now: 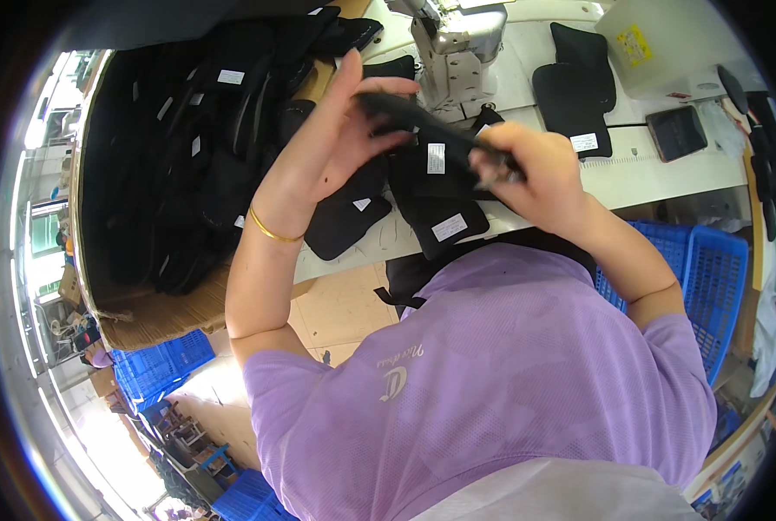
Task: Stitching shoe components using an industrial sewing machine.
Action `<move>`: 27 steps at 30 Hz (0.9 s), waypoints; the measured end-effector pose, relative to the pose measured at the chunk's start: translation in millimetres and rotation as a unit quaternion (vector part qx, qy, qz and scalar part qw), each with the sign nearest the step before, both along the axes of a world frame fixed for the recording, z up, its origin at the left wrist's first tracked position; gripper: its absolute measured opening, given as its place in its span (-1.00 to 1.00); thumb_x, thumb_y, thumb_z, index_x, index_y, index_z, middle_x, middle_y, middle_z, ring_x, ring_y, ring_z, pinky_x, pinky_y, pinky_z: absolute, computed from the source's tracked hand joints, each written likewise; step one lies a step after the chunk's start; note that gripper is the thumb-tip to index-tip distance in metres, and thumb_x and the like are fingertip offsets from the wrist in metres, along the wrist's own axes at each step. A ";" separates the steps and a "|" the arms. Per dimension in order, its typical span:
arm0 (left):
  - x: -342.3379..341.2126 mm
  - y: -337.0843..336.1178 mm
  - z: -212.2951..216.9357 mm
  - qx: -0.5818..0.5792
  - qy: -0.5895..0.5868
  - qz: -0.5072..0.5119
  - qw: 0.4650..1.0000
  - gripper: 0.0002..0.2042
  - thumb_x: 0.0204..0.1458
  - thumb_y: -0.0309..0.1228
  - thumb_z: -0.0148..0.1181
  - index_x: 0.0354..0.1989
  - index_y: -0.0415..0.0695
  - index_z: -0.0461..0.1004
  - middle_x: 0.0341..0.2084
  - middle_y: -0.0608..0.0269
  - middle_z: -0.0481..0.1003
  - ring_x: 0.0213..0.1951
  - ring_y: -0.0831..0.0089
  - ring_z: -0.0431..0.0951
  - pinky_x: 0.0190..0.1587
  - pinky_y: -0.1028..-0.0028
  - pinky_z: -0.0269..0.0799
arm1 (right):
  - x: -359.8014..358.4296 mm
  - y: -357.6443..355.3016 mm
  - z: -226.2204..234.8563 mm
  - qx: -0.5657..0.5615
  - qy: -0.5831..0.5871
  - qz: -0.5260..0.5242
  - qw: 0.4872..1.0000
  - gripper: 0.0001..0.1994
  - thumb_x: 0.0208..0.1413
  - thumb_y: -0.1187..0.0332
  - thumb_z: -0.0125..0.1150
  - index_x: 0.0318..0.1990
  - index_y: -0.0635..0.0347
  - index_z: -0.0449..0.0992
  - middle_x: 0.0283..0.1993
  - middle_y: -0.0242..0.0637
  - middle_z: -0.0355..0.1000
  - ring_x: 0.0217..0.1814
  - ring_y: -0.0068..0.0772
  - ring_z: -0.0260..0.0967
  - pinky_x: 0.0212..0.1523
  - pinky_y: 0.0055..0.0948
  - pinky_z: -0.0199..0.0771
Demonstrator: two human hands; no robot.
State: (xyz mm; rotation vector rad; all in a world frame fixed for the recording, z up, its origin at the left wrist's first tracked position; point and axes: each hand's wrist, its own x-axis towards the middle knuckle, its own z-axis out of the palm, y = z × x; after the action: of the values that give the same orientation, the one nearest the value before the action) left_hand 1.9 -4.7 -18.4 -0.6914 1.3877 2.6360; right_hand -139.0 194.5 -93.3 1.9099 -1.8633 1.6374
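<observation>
A black padded fabric piece, blurred by motion, is stretched between my two hands above the table. Its left end lies among the fingers of my left hand, one of which points upward. My right hand is closed around the other end; something small and shiny shows at its fingertips, too blurred to name. Below the hands lie several black fabric pieces with white labels, one label near the table edge. Just beyond my hands is a sewing machine.
A large cardboard box on the left is heaped with black pieces. More black pieces lie right of the machine, by a dark flat device and a pale bin. Blue crates stand low at right, others at left.
</observation>
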 end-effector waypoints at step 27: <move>-18.5 62.0 -44.7 -0.730 0.262 -0.114 0.621 -0.41 -0.27 -0.49 0.37 0.06 -0.28 0.38 -0.09 -0.01 0.43 0.03 0.05 0.41 0.06 0.24 0.38 | -150.8 28.7 45.6 0.384 -0.175 -0.041 0.906 -0.66 0.08 0.14 0.28 -0.24 0.29 0.56 -0.41 -0.52 0.47 -0.40 -0.74 0.34 -0.42 -0.65 0.30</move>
State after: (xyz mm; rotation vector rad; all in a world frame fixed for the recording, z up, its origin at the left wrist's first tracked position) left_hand -16.6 57.3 -63.1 0.3726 3.3193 0.9072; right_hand -289.7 223.1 -47.6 1.7450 -3.0443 1.3959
